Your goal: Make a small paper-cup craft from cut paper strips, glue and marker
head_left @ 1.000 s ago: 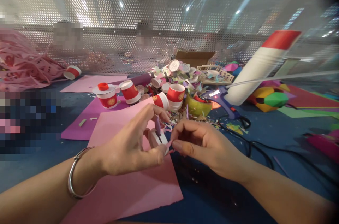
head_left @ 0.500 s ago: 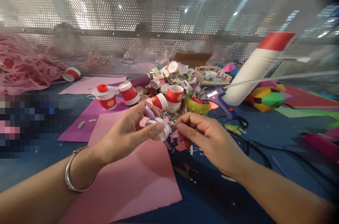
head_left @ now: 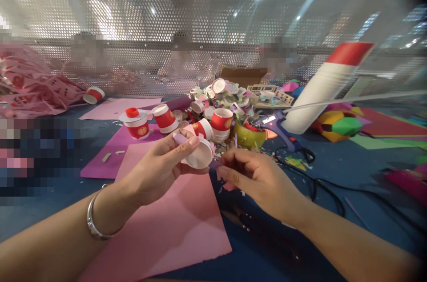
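Note:
My left hand [head_left: 156, 164] grips a short white paper cup piece [head_left: 199, 155] between thumb and fingers. Its round hollow face is turned towards me. Pink and purple paper bits stick out from its side, among them a purple paper strip [head_left: 214, 164] on the right. The end of that strip lies between the thumb and bent fingers of my right hand [head_left: 255, 179], which are closed on it. Beneath both hands lie a pink paper sheet [head_left: 173, 233] and small paper scraps [head_left: 228, 184].
Behind my hands stand several red-and-white paper cups [head_left: 165, 118], a yellow-green bowl [head_left: 250, 134] and a heap of cut cup pieces [head_left: 230, 88]. A glue gun [head_left: 278, 125] with a black cable lies right. A tall white tube [head_left: 316, 86] leans behind it. Pink cut paper [head_left: 30, 79] is piled left.
My left hand has turned the cup piece so its hollow face shows towards me. My right hand has come up against the purple strip at its side.

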Motion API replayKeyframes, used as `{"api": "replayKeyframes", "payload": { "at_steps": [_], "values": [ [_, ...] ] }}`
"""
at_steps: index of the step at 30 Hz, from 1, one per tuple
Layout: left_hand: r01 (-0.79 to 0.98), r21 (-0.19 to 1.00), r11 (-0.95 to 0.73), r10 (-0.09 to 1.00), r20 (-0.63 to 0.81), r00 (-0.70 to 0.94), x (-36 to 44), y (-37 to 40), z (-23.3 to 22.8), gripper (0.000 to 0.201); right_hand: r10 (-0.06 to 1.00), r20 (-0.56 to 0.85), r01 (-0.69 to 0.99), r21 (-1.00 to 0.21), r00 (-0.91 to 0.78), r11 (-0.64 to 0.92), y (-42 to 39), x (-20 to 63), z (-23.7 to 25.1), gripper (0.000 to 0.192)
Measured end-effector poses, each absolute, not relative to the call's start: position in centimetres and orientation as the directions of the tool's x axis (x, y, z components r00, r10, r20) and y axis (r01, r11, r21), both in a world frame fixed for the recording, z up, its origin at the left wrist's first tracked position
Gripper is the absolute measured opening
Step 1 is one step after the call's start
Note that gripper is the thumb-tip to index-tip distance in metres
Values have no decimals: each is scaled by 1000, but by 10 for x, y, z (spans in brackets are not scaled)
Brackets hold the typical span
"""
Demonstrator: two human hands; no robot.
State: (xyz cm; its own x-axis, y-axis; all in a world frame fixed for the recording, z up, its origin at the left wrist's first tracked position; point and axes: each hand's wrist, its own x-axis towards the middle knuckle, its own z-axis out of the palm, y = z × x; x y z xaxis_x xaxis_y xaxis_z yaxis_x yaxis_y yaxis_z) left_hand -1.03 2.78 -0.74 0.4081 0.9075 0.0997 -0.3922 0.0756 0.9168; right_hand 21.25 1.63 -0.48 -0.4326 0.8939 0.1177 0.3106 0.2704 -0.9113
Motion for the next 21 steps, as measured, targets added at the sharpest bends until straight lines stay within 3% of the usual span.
{"api": "replayKeyframes", "payload": {
  "at_steps": [9, 14, 21],
  "values": [
    [-236, 971, 43, 921, 53, 386, -20, 34, -3, 21, 914, 80, 258, -946, -397, 195, 15, 213, 0, 24],
    [-138, 989, 46, 878, 26, 478, -27, 40, -1, 23, 916, 85, 236, -953, -393, 189, 17, 213, 0, 25],
    [-186, 975, 119, 827, 6, 563, -31, 40, -1, 22, 921, 75, 180, -971, -382, 154, 17, 216, 0, 27]
  ]
}}
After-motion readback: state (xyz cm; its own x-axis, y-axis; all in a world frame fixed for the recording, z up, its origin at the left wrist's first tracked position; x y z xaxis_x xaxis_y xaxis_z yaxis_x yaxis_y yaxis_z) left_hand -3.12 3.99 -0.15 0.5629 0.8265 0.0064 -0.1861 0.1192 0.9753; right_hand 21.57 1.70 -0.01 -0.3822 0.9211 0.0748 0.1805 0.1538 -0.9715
